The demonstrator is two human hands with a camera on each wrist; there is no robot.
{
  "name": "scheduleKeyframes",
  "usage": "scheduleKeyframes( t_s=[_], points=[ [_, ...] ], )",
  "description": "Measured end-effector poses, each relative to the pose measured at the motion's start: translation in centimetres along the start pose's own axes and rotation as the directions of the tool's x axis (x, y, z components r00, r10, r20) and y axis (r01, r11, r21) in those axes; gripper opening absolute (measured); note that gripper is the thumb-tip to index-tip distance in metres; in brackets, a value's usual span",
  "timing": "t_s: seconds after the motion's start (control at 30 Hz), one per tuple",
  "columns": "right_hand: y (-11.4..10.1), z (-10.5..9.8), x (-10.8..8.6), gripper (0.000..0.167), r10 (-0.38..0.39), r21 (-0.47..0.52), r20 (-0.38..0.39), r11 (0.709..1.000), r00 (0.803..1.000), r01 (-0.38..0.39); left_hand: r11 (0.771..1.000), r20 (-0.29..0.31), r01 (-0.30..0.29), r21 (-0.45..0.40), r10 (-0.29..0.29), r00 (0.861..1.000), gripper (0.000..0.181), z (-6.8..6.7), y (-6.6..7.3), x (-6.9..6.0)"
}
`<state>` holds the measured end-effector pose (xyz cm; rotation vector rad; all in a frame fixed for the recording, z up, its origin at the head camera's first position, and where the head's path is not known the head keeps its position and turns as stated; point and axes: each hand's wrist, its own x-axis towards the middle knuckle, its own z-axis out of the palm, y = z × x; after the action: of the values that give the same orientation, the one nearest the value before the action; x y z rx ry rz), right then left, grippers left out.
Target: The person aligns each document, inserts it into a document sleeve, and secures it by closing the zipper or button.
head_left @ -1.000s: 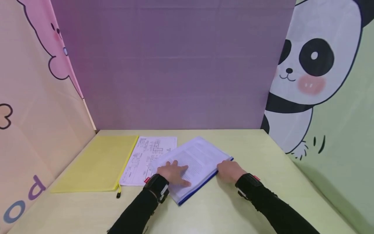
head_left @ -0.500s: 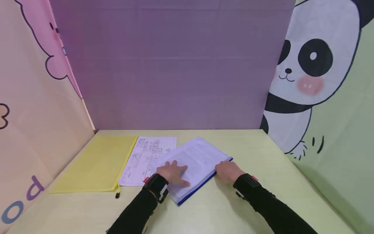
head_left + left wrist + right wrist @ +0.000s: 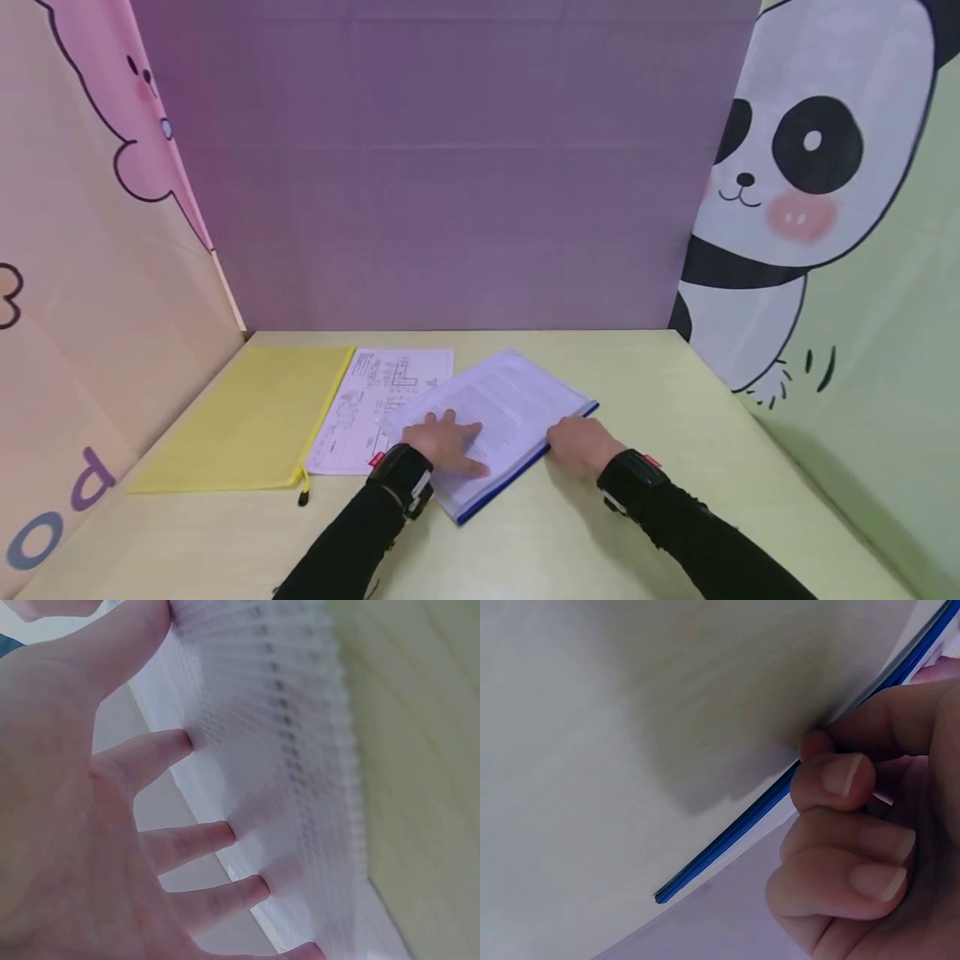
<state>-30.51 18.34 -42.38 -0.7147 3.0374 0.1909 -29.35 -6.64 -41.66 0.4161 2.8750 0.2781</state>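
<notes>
A transparent sleeve with a blue edge strip (image 3: 502,487) holds printed pages (image 3: 510,383) and lies slanted at the table's middle. With fingers spread, the left hand (image 3: 444,443) presses flat on it; the left wrist view shows its fingertips (image 3: 176,739) against the clear mesh-like surface (image 3: 247,750). At the blue strip (image 3: 727,838), the right hand (image 3: 855,825) pinches the edge between thumb and forefinger, its other fingers curled. The sleeve's left corner overlaps a sheet with diagrams (image 3: 367,408).
A yellow zip folder (image 3: 240,417) with a dark zipper pull (image 3: 303,498) lies at the left of the table (image 3: 645,367). A purple panel (image 3: 450,167) stands behind, with a panda-printed wall (image 3: 862,333) on the right and a pink-toned wall (image 3: 112,333) on the left.
The right hand has slid slightly down and left along the blue strip. The left hand and the sleeve have stayed in place.
</notes>
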Motion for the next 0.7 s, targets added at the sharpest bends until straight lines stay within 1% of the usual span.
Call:
scheduleKeyframes(
  t_s=[0.2, 0.43, 0.7],
  points=[
    [-0.6, -0.2, -0.3, 0.017, -0.015, -0.013, -0.011, 1.000, 1.000, 0.014, 1.000, -0.006, -0.005, 0.001, 0.005, 1.000, 0.079, -0.1, 0.0, 0.1],
    [-0.8, -0.3, -0.3, 0.016, -0.010, -0.019, -0.017, 1.000, 1.000, 0.010, 1.000, -0.002, -0.002, 0.000, 0.002, 1.000, 0.079, -0.3, 0.0, 0.2],
    [-1.3, -0.3, -0.6, 0.017, -0.017, -0.031, -0.017, 0.999, 1.000, 0.017, 1.000, -0.001, 0.003, 0.004, -0.003, 1.000, 0.079, -0.1, 0.0, 0.2]
  ],
)
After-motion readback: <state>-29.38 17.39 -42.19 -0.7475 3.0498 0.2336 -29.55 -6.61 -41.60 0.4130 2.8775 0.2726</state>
